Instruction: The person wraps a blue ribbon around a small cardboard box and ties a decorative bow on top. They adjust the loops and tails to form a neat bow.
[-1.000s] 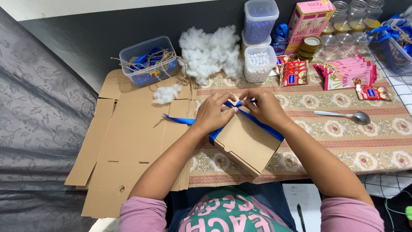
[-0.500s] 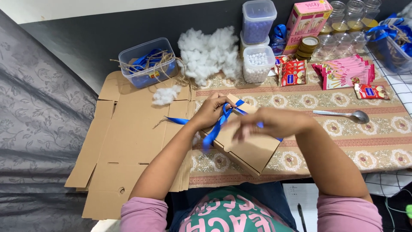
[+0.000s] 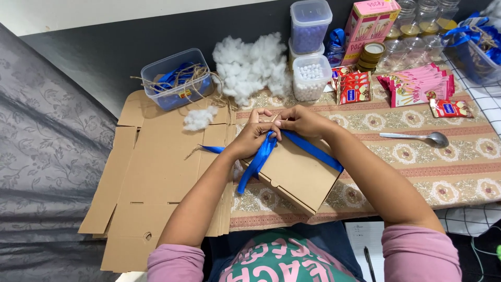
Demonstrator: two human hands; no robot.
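Hands, left (image 3: 254,137) and right (image 3: 301,121), grip glossy blue ribbon (image 3: 259,161) over flat cardboard box (image 3: 296,175).

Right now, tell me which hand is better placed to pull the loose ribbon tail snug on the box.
Probably the left. The left hand already touches the blue ribbon where its loose tail hangs off the cardboard box. The right hand sits at the crossing, pinning it.

Open cardboard sheet (image 3: 156,172) to the left; blocked beyond by cotton fluff (image 3: 250,65), bead tubs (image 3: 311,77), probably snack packets (image 3: 417,83).
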